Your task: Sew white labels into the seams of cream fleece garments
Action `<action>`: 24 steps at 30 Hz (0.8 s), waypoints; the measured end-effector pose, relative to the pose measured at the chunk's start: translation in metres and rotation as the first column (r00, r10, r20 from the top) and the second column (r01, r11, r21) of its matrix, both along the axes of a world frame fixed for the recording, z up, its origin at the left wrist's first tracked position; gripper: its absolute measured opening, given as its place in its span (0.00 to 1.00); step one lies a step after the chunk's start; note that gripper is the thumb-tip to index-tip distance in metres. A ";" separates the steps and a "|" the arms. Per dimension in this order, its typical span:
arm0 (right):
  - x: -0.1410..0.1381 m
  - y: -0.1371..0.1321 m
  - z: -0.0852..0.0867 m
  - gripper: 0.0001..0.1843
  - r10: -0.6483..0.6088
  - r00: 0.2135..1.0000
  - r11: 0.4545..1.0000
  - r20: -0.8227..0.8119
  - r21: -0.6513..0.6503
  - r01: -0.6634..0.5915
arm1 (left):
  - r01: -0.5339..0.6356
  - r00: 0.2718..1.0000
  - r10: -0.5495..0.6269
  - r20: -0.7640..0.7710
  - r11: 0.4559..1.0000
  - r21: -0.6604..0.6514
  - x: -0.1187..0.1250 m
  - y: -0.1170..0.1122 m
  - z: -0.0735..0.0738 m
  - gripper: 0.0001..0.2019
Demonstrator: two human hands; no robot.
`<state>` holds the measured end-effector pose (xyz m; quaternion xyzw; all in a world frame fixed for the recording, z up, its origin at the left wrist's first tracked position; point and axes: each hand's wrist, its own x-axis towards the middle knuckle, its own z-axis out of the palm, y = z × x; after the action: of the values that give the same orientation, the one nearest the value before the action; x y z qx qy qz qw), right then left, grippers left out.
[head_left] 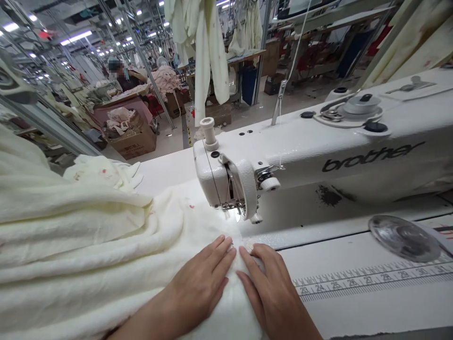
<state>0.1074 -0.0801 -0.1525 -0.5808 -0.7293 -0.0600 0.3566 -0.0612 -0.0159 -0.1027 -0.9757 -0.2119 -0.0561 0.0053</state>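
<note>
Pale cream fabric (88, 245) lies in folds over the left of the table and runs flat under the needle area of a white sewing machine (226, 174). My left hand (201, 278) rests on the fabric with fingers stretched out, just in front of the presser foot. Beside it, my right hand (271, 288) lies at the fabric's right edge, its fingers spread. A small whitish bit, perhaps lace or trim, shows by the right fingertips, too small to name. The needle is hard to make out against the bright lamp light.
A printed ruler (368, 278) runs along the table on the right, with a clear round dish (405, 238) above it. Cream garments (212, 52) hang behind the machine. Further off, a person (123, 78) sits near a cardboard box (132, 137) of fabric.
</note>
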 end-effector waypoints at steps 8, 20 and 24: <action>0.000 -0.003 -0.001 0.16 -0.022 1.000 1.000 0.013 0.018 0.021 | -0.001 0.999 0.001 -0.034 1.000 -0.008 0.000 -0.002 0.001 0.23; -0.003 -0.005 0.000 0.16 -0.054 0.997 0.998 0.059 0.037 0.052 | 0.016 0.999 -0.017 -0.045 1.000 -0.010 0.003 0.000 0.006 0.23; 0.009 0.002 0.007 0.15 0.002 0.999 1.000 0.034 0.001 -0.002 | 0.057 0.995 -0.053 -0.083 0.997 0.047 0.004 0.001 0.000 0.23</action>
<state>0.1166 -0.0781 -0.1453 -0.5788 -0.7357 -0.0700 0.3447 -0.0574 -0.0150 -0.1022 -0.9822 -0.1828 -0.0216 0.0366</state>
